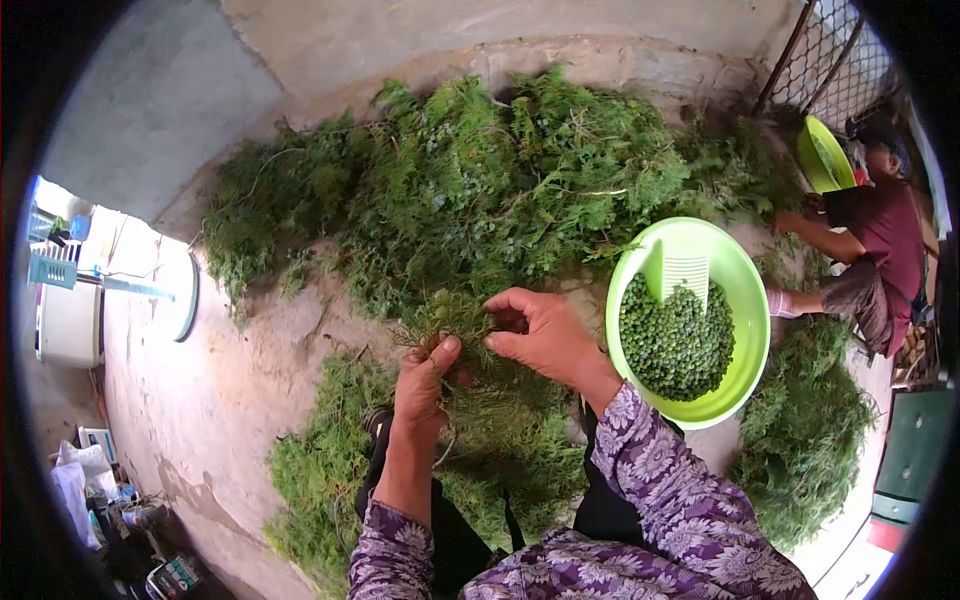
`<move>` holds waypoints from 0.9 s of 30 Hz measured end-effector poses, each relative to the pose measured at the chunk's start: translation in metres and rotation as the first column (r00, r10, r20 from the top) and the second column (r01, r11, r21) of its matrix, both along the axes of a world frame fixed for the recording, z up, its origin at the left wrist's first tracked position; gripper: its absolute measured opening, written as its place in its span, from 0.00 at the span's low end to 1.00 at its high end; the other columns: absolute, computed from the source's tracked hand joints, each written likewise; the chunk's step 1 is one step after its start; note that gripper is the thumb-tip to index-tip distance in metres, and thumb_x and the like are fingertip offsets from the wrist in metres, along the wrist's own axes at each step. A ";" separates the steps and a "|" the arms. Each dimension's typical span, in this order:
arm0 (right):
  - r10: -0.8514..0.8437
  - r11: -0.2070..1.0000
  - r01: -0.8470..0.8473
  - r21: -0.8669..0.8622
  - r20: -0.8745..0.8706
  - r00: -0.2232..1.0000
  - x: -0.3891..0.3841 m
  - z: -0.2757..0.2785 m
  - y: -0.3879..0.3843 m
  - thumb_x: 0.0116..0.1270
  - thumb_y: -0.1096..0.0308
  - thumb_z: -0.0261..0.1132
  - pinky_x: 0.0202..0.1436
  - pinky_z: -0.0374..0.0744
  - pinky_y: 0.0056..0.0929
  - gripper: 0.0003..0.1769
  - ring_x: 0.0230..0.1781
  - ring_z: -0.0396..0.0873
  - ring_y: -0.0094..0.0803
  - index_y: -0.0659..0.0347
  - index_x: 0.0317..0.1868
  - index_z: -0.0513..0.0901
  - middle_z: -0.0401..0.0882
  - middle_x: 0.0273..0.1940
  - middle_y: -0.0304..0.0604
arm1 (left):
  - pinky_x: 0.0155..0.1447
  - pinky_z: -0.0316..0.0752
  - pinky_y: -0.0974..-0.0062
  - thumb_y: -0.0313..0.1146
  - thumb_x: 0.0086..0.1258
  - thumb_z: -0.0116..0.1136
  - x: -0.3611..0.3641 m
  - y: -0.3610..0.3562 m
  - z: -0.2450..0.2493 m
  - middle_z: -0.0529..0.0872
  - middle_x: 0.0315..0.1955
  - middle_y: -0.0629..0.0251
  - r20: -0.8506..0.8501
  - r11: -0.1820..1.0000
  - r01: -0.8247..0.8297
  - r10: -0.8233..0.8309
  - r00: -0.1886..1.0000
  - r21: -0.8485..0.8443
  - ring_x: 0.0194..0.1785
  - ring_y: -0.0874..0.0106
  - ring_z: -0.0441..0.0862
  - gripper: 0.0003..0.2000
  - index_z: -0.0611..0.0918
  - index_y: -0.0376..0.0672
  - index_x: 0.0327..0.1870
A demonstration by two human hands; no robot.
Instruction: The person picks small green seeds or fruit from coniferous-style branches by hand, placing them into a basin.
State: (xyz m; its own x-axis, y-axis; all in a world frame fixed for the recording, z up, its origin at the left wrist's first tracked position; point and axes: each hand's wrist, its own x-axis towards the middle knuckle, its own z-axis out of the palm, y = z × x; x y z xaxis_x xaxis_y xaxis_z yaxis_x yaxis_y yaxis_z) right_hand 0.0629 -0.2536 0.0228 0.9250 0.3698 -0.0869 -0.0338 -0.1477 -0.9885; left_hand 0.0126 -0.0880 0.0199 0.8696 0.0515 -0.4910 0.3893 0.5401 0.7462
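Observation:
My left hand (424, 380) is closed round a green leafy sprig (450, 318), thumb pressed on its stem. Just to the right, my right hand (545, 335) touches the sprig's edge, its thumb and forefinger curled toward each other; whether anything small is between them cannot be made out. A light green basin (757, 300) stands right of my right hand, holding many small green berries (675, 345) and a ridged pale green piece (686, 272) at its upper side. Cut branches lie under and below my hands.
A large heap of leafy branches (450, 180) lies along the wall. More branches (805, 430) lie right of the basin. At the far right a co-worker (885, 240) in a maroon top sits by another green basin (825, 155). Household items (100, 480) stand at left.

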 end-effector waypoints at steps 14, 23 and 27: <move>0.008 0.976 0.092 -0.196 0.458 0.889 -0.008 0.008 0.015 0.50 0.70 0.64 0.31 0.74 0.26 0.14 0.30 0.76 0.35 0.62 0.39 0.77 0.77 0.34 0.46 | 0.29 0.73 0.77 0.34 0.58 0.59 -0.002 0.001 -0.002 0.78 0.30 0.73 -0.063 0.998 -0.050 0.052 0.997 0.037 0.31 0.78 0.76 0.07 0.77 0.46 0.35; 0.023 0.984 0.053 -0.168 0.421 0.907 -0.008 0.009 0.017 0.51 0.72 0.62 0.32 0.74 0.32 0.12 0.29 0.75 0.41 0.63 0.38 0.77 0.75 0.31 0.47 | 0.25 0.72 0.78 0.33 0.59 0.57 -0.003 -0.001 -0.006 0.78 0.26 0.73 -0.060 0.995 -0.020 0.025 0.998 0.096 0.27 0.78 0.75 0.06 0.77 0.45 0.34; 0.015 0.976 0.095 -0.198 0.490 0.872 -0.008 0.006 0.017 0.52 0.72 0.61 0.32 0.74 0.33 0.12 0.30 0.75 0.41 0.63 0.39 0.77 0.74 0.31 0.46 | 0.25 0.71 0.78 0.31 0.59 0.56 -0.003 -0.003 -0.014 0.78 0.27 0.72 -0.011 1.000 -0.027 0.027 1.000 0.006 0.28 0.78 0.75 0.05 0.77 0.44 0.36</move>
State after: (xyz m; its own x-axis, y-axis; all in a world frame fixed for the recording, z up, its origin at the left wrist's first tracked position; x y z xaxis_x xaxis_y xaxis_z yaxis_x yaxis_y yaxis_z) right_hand 0.0549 -0.2368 0.0287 0.8831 0.3556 0.3062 0.4320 -0.3613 -0.8263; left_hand 0.0091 -0.0912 0.0054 0.8624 0.0773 -0.5002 0.3831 0.5464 0.7448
